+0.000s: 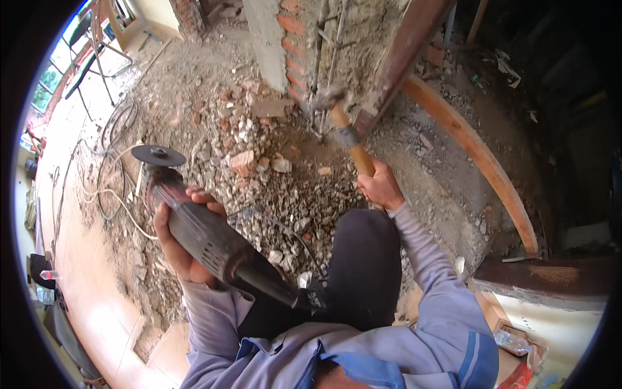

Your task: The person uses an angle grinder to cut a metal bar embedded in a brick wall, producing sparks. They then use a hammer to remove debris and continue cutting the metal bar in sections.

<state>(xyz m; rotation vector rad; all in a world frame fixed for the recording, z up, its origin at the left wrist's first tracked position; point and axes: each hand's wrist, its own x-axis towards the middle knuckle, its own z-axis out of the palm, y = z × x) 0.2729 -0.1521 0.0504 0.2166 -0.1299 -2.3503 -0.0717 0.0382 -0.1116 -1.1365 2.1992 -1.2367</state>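
My left hand (178,246) is closed around the body of an angle grinder (210,236), which carries a thin dark cutting disc (159,155) facing up. The grinder tilts, its disc end to the upper left and its rear by my knee. In my right hand (383,186) is a hammer (353,139), gripped low on its wooden handle, which has grey tape wrapped around it. The slightly blurred hammer head lies against or just in front of the foot of a broken column (363,52); whether it touches, I cannot tell. Bare steel rods (319,48) run up that column.
Broken brick and concrete rubble (259,168) covers the floor ahead. Cables (103,188) coil at the left on pale tiles (91,285). A long wooden board (479,149) lies at right, near a ledge (551,275). A chair (91,58) stands far left.
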